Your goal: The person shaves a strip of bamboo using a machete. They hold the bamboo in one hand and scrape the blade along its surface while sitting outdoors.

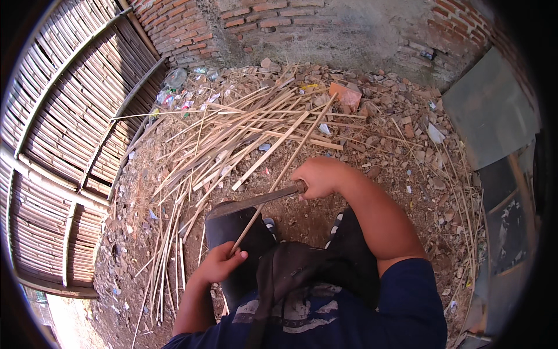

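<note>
1. Two bare hands are occupied: the left hand (221, 262) pinches the near end of a long, slim, tan bamboo strip (283, 174) between thumb and fingers, while the right hand (318, 177) is wrapped around the handle end of a long, dull grey-brown metal blade (235, 206).

2. Judging by this pose, the step in hand is trimming or shaving the strip. The blade crosses it over the left leg of the black trousers (224, 232); whether metal and bamboo actually touch, I cannot tell.

3. As I judge it, the next move calls for a firm left pinch, a steady blade angle and a controlled stroke clear of the left fingers and knee.

4. The strip slants from the left hand up and rightward, its far end appearing beside a chunky orange brick piece (347, 98) towards the ground's far edge. It looks straight, narrow and slightly darker than the palest loose strips; its surface finish is too small to read.

5. Many pale, flat bamboo strips (272, 150) lie crisscrossed on the brown, rubble-strewn ground (302, 224), between its far edge, at the brick wall (273, 23), and the person's knees.
</note>
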{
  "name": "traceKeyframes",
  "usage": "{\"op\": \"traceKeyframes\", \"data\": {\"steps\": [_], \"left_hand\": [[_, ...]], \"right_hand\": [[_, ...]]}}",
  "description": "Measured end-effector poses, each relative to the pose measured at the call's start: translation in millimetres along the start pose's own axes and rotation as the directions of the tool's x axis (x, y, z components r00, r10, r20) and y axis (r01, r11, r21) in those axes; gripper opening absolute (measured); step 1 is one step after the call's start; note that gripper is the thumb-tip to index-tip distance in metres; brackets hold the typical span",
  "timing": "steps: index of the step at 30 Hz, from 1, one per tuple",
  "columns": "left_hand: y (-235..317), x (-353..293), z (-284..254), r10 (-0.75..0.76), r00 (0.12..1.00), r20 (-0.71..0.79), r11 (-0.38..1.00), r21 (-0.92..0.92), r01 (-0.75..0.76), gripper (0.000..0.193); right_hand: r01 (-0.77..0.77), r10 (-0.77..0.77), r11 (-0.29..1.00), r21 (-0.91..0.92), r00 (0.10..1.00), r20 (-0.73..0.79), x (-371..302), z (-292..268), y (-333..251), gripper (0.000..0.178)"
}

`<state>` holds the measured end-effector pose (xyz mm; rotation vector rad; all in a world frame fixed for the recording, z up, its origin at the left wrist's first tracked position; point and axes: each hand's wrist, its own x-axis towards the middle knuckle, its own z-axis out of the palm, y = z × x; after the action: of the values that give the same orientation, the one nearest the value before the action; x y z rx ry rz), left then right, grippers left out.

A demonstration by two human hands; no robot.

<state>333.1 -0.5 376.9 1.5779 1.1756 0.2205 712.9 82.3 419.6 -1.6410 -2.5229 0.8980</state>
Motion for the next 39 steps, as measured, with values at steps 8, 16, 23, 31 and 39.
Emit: {"op": "traceKeyframes", "data": {"steps": [8,16,23,31,39], "left_hand": [[-10.1,4.3,-17.5,-0.051,0.981,0.189,0.863,-0.486,0.139,0.029],[-12.2,2.6,-23.5,-0.057,0.958,0.279,0.879,-0.44,0.181,0.028],[-4.6,4.1,-22.0,-0.108,0.962,0.25,0.854,-0.472,0.218,0.029],[-14.2,2.2,-23.7,-0.058,0.963,0.264,0.852,-0.489,0.186,0.028],[-13.1,7.3,-18.9,-0.026,0.966,0.257,0.804,-0.568,0.173,0.025]], "right_hand": [[-0.165,0.199,0.972,0.167,0.957,-0.211,15.1,1.1,70.8,0.056],[-0.017,0.037,0.991,0.135,0.989,-0.145,18.1,9.0,29.8,0.034],[-0.093,0.157,0.98,0.178,0.906,-0.393,26.2,22.0,71.4,0.033],[0.015,0.01,0.991,0.132,0.982,-0.186,20.3,12.7,36.8,0.035],[-0.072,0.098,0.993,0.093,0.942,-0.32,4.9,6.8,28.4,0.036]]}}
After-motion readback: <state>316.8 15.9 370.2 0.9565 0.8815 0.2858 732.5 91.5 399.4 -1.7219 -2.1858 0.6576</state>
